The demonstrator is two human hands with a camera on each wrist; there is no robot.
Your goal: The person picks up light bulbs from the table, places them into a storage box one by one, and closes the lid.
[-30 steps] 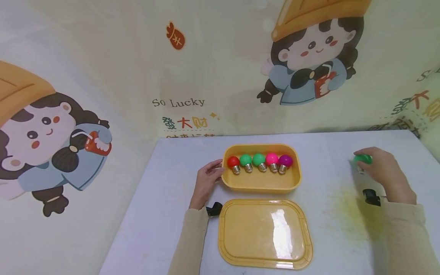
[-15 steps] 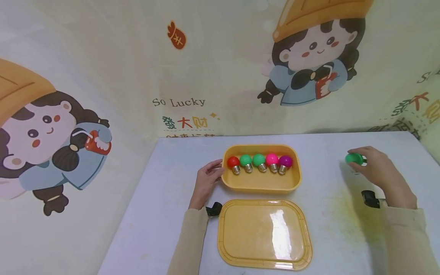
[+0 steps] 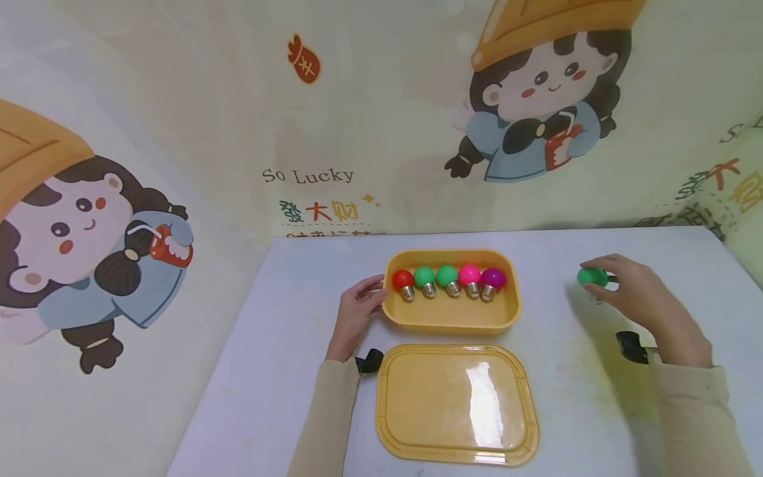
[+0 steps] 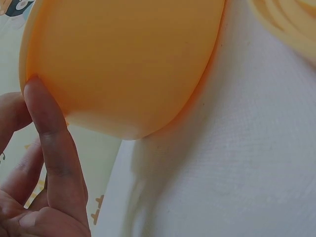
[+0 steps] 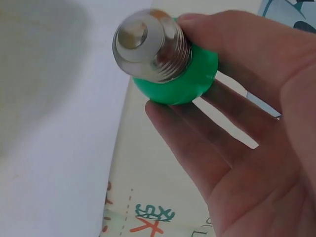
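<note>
My right hand (image 3: 640,291) pinches a green light bulb (image 3: 593,277) over the right side of the table. In the right wrist view that bulb's silver screw base (image 5: 148,44) faces the camera, with thumb and fingertips on the green globe (image 5: 182,81). My left hand (image 3: 357,311) holds the left end of a yellow plastic box (image 3: 453,320), its thumb and fingers at the rim. Several bulbs lie in a row inside the box: a red bulb (image 3: 403,281), green ones, a pink bulb (image 3: 469,275) and a purple bulb (image 3: 493,279).
A yellow lid (image 3: 435,404) lies flat on the white table (image 3: 280,344), just in front of the box. Behind the table stands a wall covering (image 3: 387,119) printed with cartoon figures. Black straps are on both wrists.
My right hand has carried the green bulb leftward, toward the box, turning it so more of its globe shows. The left hand stays at the box.
</note>
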